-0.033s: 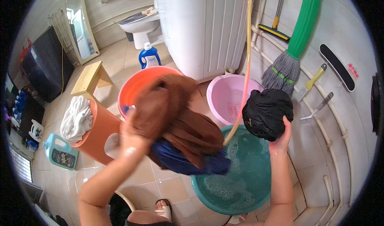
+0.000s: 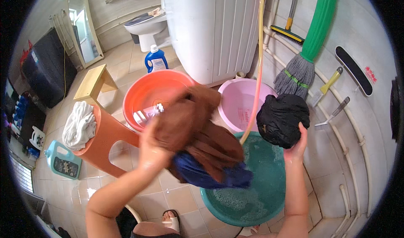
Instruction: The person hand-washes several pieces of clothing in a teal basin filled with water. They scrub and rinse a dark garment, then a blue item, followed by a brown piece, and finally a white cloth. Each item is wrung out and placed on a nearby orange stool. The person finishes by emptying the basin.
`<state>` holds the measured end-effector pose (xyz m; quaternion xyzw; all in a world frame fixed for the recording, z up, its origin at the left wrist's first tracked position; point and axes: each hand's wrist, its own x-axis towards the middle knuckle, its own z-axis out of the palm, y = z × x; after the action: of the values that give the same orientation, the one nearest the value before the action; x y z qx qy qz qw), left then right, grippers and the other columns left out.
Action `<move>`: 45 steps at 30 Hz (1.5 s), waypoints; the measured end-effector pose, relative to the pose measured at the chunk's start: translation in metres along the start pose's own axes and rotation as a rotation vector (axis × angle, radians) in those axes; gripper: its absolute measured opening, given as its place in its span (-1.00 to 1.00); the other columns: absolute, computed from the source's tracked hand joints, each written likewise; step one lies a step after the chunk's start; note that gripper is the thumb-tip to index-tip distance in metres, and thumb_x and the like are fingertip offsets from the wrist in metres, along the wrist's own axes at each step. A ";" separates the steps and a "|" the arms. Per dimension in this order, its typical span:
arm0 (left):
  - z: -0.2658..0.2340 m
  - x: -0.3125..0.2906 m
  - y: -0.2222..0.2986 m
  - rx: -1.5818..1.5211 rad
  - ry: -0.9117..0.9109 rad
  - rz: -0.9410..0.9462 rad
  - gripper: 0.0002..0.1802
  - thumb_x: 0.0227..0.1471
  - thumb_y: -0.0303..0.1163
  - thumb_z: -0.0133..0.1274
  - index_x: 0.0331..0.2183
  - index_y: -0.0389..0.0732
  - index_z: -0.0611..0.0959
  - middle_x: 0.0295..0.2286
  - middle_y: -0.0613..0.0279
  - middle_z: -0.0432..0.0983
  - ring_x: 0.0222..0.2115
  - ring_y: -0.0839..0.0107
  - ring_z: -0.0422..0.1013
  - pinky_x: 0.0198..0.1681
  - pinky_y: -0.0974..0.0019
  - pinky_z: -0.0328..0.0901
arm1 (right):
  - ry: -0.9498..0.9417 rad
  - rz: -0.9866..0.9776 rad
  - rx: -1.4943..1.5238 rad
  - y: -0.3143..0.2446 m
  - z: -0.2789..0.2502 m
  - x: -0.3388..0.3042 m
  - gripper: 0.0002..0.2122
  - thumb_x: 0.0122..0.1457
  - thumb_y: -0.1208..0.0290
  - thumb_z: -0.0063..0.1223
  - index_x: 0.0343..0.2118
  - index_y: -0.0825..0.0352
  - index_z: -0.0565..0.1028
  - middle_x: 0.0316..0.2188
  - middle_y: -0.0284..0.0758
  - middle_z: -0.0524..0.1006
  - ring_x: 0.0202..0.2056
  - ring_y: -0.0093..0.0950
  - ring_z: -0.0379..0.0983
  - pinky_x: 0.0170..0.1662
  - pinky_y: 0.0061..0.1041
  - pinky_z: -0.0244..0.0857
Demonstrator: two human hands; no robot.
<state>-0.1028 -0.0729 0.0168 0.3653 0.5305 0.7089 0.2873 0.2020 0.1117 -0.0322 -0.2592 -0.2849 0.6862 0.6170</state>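
My left hand (image 2: 155,147), blurred by motion, grips a bunched brown cloth (image 2: 191,118). A dark blue cloth (image 2: 210,173) hangs below the brown one, over the left part of the teal basin (image 2: 212,207), which holds sudsy water. My right hand (image 2: 297,146) holds up a wadded black cloth (image 2: 283,122) above that basin's right rim. Beyond the brown cloth stands an orange-red basin (image 2: 141,94) with a few white pieces inside. A pink basin (image 2: 227,97) sits behind the teal one. Cloth hides part of my left fingers.
A pale hose (image 2: 259,61) drops into the teal basin. At left, an orange stool (image 2: 96,139) bears white cloth (image 2: 80,126); near it are a teal jug (image 2: 63,160) and wooden stool (image 2: 94,82). Blue bottle (image 2: 156,61), white appliance (image 2: 210,31) and mop (image 2: 294,76) stand farther off.
My left hand has shifted right with the brown and blue cloths, uncovering more of the orange-red basin and its white pieces. My right hand with the black cloth has hardly moved.
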 end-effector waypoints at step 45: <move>0.113 -0.060 -0.215 0.881 -1.255 -0.298 -0.64 -0.35 -0.39 0.00 -0.36 -0.26 0.60 -0.30 -0.11 0.46 -0.21 0.06 0.38 -0.17 0.13 0.29 | -0.038 0.249 -0.037 0.045 0.007 -0.018 -0.57 0.06 0.24 -0.02 -0.01 0.28 0.32 -0.04 -0.35 0.36 -0.02 -0.41 0.28 0.05 -0.37 0.14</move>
<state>0.0285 -0.0012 -0.1839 0.7033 0.5447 0.0476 0.4543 0.1679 0.0901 -0.0589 -0.2907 -0.2749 0.7570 0.5165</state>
